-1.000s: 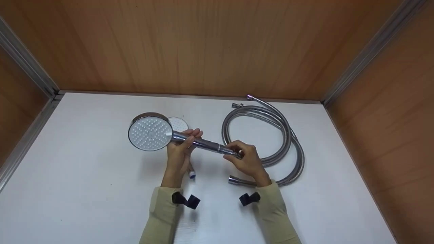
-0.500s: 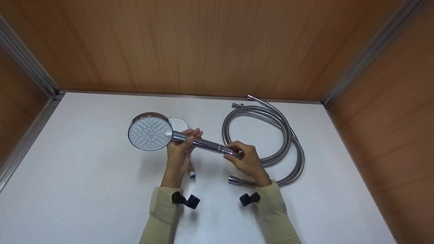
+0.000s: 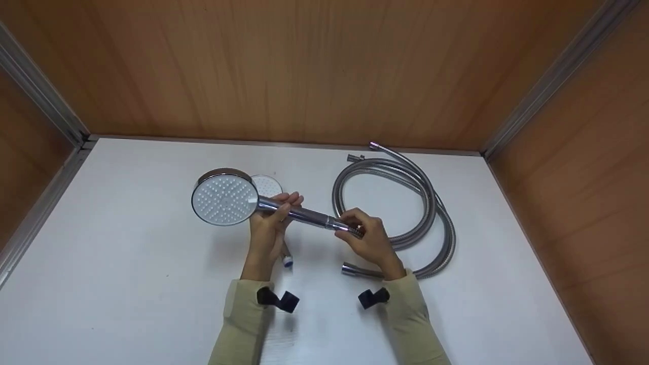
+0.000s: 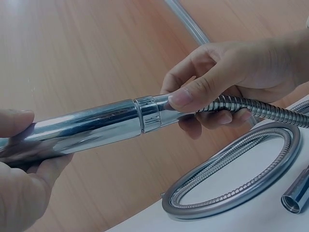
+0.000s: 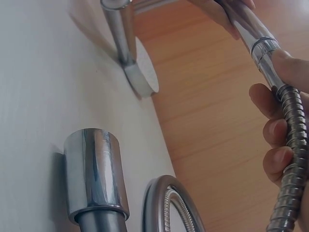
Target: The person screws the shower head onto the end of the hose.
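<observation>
In the head view, a chrome hand shower [image 3: 224,200] is held above the table, its white nozzle face towards the camera. My left hand [image 3: 266,235] grips its handle, thumb across the front and fingertips behind. At the handle's lower end, my right hand [image 3: 372,243] pinches the chrome hose connector [image 4: 166,118] between thumb and fingers. The connector sits in line with the handle, right against its ribbed collar [image 4: 147,113]. From there the ribbed metal hose [image 5: 292,116] runs back under the right hand's curled fingers.
A second, smaller shower head [image 3: 266,186] lies behind the left hand, its blue-ringed handle end [image 3: 288,261] pointing towards me. Coiled hose [image 3: 446,243] lies on the right of the white table [image 3: 127,304], with a loose chrome end fitting [image 3: 350,269] near the right wrist. Wooden panels [image 3: 304,71] enclose the table.
The right hand's fingers shift slightly on the hose connector, the knuckles rising a little. The left hand and the hand shower stay where they were.
</observation>
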Motion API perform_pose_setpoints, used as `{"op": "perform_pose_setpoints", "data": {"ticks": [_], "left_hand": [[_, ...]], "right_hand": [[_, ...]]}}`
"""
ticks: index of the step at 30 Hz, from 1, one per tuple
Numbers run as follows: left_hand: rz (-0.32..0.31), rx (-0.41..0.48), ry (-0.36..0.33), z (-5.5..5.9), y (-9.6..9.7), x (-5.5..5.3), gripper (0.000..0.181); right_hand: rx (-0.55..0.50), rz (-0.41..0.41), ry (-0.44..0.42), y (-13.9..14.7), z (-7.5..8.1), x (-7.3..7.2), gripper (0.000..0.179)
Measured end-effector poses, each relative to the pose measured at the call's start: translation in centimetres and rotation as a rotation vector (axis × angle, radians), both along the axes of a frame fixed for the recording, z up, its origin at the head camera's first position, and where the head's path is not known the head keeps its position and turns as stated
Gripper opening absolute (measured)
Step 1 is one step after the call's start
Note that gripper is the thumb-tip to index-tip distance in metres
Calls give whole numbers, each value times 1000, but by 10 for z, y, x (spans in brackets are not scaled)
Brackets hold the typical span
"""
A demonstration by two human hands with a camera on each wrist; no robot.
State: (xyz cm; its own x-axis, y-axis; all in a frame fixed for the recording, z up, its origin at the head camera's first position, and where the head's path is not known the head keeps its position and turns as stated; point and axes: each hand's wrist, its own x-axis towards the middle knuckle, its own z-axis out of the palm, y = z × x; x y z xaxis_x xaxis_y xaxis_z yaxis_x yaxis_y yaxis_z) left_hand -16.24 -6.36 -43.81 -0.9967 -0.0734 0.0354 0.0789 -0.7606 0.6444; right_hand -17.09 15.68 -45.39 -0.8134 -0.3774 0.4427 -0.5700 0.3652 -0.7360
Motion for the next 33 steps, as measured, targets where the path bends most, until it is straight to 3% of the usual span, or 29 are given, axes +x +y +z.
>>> {"op": "perform_pose_setpoints", "data": {"ticks": [16, 27, 33], "left_hand": [[-3, -9, 5, 0, 0, 1, 19], [-7, 14, 20, 0, 0, 1, 20], [-3, 14, 14, 1, 0, 1, 20]], "right_hand": [[7, 3, 26, 0, 0, -1, 21], [18, 19, 0, -7, 32, 16, 16], [19, 5, -9, -8, 33, 17, 16]]}}
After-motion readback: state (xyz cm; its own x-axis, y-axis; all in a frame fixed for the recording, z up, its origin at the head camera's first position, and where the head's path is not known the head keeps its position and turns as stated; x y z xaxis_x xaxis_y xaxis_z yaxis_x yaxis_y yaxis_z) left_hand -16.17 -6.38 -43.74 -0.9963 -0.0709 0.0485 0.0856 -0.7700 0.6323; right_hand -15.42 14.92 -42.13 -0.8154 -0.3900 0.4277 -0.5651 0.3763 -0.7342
